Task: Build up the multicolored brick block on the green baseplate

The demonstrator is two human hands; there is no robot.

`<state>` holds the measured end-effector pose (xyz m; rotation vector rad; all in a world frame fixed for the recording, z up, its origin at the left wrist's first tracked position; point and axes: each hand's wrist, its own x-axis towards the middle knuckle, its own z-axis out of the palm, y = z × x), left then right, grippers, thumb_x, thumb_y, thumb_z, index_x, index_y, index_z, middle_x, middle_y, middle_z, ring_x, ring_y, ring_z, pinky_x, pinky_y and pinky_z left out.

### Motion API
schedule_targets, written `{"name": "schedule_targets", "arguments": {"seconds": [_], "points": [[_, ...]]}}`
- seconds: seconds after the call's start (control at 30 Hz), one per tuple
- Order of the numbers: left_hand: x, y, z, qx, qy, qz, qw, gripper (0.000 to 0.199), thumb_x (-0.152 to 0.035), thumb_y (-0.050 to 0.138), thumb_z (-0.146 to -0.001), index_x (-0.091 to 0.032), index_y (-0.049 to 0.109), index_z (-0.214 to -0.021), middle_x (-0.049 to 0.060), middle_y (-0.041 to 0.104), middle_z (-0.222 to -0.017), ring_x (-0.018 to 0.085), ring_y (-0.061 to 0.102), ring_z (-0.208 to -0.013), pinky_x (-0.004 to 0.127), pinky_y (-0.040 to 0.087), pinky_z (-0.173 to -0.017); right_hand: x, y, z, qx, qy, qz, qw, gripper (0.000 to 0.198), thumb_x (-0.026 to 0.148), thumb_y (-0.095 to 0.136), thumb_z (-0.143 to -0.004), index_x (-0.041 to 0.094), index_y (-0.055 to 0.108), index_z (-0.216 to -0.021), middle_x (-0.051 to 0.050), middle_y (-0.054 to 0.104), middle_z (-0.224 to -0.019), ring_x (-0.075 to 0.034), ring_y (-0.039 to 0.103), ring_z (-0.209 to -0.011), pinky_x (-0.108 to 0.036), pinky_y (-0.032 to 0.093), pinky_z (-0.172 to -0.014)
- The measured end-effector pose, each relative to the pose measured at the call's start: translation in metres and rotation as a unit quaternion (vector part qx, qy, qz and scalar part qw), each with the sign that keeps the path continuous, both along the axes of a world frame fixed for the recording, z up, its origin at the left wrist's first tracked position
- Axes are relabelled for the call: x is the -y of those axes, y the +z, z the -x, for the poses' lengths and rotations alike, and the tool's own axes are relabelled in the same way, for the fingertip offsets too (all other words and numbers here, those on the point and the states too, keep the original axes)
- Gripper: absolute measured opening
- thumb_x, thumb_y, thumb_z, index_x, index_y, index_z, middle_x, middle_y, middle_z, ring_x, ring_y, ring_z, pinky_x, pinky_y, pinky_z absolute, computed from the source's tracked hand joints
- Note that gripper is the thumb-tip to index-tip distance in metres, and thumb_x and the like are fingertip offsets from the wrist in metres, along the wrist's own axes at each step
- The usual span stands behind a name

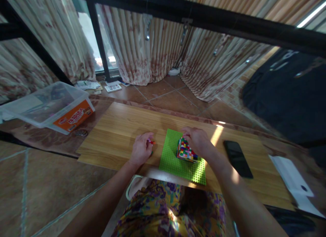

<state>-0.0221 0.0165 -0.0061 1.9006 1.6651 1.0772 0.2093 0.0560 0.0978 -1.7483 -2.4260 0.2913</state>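
A bright green studded baseplate [168, 155] lies on the wooden board, and a multicoloured block of small toy bricks [185, 150] stands on it. My right hand [198, 140] is over the block's far right side, fingers closed in a pinch at its top edge; a small pink bit shows at the fingertips, mostly hidden by the hand. Left of the baseplate, my left hand [141, 149] rests low over the board. Its fingers are curled around a few small toy bricks [151, 141], red and pink ones showing. A green bit is partly visible below them.
A black phone [238, 158] lies on the wooden board [114, 138] to the right. White paper [292, 179] is at the far right. A clear plastic bin [51, 107] with an orange label stands at the left. Curtains [158, 50] hang behind, beyond a dark bar [163, 7].
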Motion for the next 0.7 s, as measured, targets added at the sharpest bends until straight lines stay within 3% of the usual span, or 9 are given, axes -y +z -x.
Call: {"name": "schedule_targets", "arguments": {"seconds": [0.4, 0.7], "points": [[0.0, -0.001, 0.0, -0.005, -0.001, -0.004, 1.0, 0.038, -0.008, 0.046, -0.076, -0.018, 0.058, -0.111, 0.006, 0.068, -0.096, 0.021, 0.061, -0.096, 0.039, 0.047, -0.093, -0.011, -0.005, -0.004, 0.015, 0.045, 0.002, 0.999, 0.026, 0.014, 0.051, -0.08, 0.018, 0.069, -0.098, -0.005, 0.074, -0.083, -0.02, 0.066, -0.083, -0.027, 0.044, -0.076], [0.0, 0.0, 0.0, -0.004, -0.002, 0.0, 1.0, 0.038, -0.008, 0.047, -0.076, -0.019, 0.057, -0.111, 0.005, 0.068, -0.096, 0.02, 0.061, -0.096, 0.037, 0.047, -0.092, -0.006, -0.007, -0.01, -0.083, -0.007, 0.011, 0.996, 0.026, 0.014, 0.054, -0.081, 0.018, 0.069, -0.102, -0.003, 0.075, -0.088, -0.018, 0.069, -0.087, -0.027, 0.048, -0.083]]}}
